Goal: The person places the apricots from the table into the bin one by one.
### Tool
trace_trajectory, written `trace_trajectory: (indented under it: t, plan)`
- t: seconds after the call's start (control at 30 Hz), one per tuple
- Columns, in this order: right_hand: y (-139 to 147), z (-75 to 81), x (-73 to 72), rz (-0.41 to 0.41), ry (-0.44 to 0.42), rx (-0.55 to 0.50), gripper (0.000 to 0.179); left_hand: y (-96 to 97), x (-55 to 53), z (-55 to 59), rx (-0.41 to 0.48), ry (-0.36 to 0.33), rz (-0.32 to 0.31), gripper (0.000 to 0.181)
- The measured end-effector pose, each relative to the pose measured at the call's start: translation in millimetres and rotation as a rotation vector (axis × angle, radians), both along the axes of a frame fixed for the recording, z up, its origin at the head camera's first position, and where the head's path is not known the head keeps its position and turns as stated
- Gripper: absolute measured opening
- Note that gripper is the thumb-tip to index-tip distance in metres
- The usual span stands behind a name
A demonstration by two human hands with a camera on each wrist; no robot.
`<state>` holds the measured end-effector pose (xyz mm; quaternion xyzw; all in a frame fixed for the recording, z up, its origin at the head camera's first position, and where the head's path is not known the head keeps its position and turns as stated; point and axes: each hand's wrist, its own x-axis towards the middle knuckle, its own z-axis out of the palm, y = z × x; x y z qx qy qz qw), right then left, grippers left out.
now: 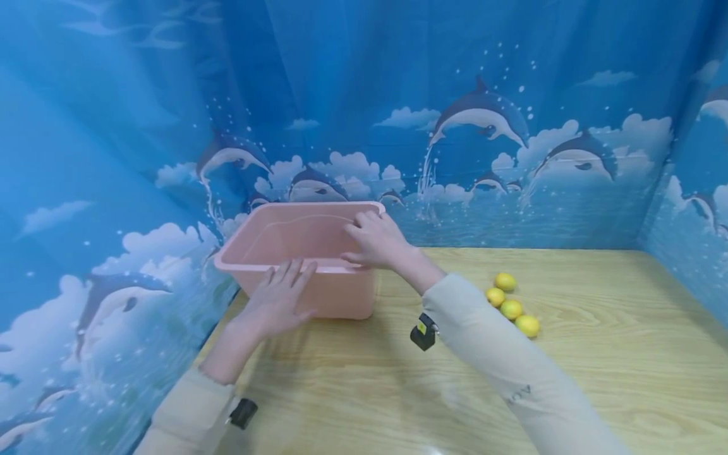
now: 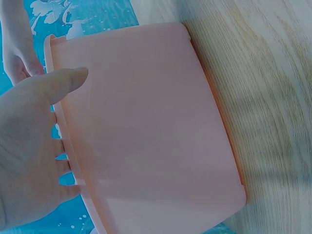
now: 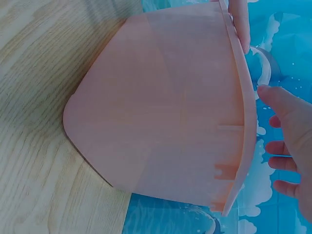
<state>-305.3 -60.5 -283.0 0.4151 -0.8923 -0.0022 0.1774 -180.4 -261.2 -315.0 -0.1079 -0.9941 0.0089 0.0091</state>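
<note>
A pink plastic tub (image 1: pixel 347 300) stands upright at the back left of the wooden table in the head view. My left hand (image 1: pixel 279 300) rests at its near rim, fingers spread and fairly straight. In the left wrist view that hand's thumb (image 2: pixel 68 84) lies over the outer wall, while the fingertips pass behind the rim. Over the tub's right end is my right hand (image 1: pixel 375 240), its fingers loosely bent. The right wrist view shows the right hand (image 3: pixel 295 131) just beside the rim, with a small gap and nothing held.
Several yellow lemons (image 1: pixel 512 309) lie together on the wooden table (image 1: pixel 614 354), right of the tub. A blue dolphin-print curtain (image 1: pixel 352 82) hangs behind the table and along both sides. Small black devices (image 1: pixel 423 333) sit at both sleeve cuffs.
</note>
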Motion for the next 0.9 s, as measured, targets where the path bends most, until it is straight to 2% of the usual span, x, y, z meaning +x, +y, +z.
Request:
trace_trajectory:
  t: [0.13, 0.43, 0.7, 0.9]
  plan:
    - [5, -1.2, 0.3, -0.004, -0.003, -0.013, 0.056, 1.0, -0.8, -0.2, -0.002, 0.005, -0.009, 0.084]
    - [31, -9.4, 3.6, -0.040, -0.071, -0.068, 0.056, 2.9, -2.8, -2.2, -0.011, 0.002, -0.006, 0.085]
    - [65, -21.7, 9.4, 0.020, 0.011, -0.143, 0.047, 2.4, -2.3, -2.5, -0.010, 0.002, 0.004, 0.085]
    - [94, -28.8, 13.6, 0.023, 0.030, -0.143, 0.044, 2.8, -1.5, -2.6, -0.005, 0.000, 0.020, 0.085]
